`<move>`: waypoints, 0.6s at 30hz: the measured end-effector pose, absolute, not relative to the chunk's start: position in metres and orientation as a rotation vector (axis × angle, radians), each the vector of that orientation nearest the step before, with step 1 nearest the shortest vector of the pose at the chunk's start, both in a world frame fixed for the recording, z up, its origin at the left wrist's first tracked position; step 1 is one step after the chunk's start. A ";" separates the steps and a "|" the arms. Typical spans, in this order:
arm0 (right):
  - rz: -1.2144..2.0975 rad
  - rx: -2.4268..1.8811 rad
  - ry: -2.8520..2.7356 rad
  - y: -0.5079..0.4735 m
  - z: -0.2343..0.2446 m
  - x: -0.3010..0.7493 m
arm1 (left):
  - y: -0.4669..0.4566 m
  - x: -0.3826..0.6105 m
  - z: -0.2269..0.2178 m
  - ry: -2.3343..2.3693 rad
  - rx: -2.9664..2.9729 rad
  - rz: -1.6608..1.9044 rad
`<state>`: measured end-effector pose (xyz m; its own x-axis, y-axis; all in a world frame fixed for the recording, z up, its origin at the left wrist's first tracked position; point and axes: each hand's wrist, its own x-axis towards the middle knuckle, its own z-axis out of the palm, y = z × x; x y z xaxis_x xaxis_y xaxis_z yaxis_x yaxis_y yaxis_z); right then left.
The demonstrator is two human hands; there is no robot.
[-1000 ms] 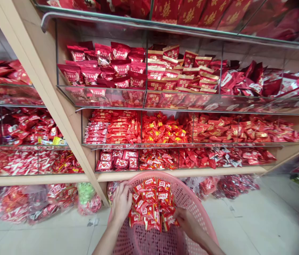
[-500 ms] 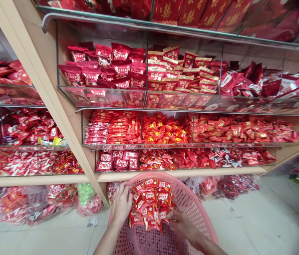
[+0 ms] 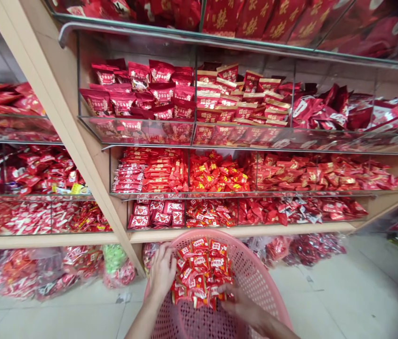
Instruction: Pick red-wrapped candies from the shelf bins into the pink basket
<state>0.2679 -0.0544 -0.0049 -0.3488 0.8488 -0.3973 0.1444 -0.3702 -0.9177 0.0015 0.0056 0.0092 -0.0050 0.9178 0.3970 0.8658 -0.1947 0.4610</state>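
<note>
A pink perforated plastic basket (image 3: 272,282) stands in front of me. Inside it, toward its far left side, small red-and-orange wrapped candy packets (image 3: 199,263) with white lettering lie in a layered pile. My left hand (image 3: 163,269) is bent over the basket's left rim, its fingers curled beside the pile. From the right, my right hand (image 3: 236,301) reaches in at the pile's near right edge, fingers and thumb apart at the packets. Motion softens its outline, and no packet is seen lifted in it.
Shelves (image 3: 241,230) with clear dividers rise behind the basket, filled with red-wrapped sweets. A wooden post (image 3: 75,160) separates them from another shelf unit at left. Plastic bags of sweets (image 3: 68,268) lie on the tiled floor (image 3: 343,292) beneath the shelves.
My right hand has shifted slightly left and down along the near edge of the pile, its fingers now reaching over the packets. My left hand and the basket stay in place.
</note>
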 end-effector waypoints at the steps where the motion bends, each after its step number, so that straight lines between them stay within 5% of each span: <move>1: 1.739 -1.367 -1.379 -0.055 -0.001 0.268 | 0.006 0.001 0.009 1.940 2.157 0.974; 12: 1.352 -1.509 -1.840 -0.039 -0.012 0.282 | 0.005 0.002 0.009 1.943 2.136 0.943; 18: 1.012 -1.519 -1.841 0.018 0.030 0.279 | 0.005 0.003 0.011 1.954 2.121 0.944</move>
<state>0.2793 0.0178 0.0301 -0.2166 0.9748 -0.0529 0.5672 0.0815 -0.8196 0.0031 0.0054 0.0113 -0.0200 0.9308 0.3649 0.8644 -0.1673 0.4741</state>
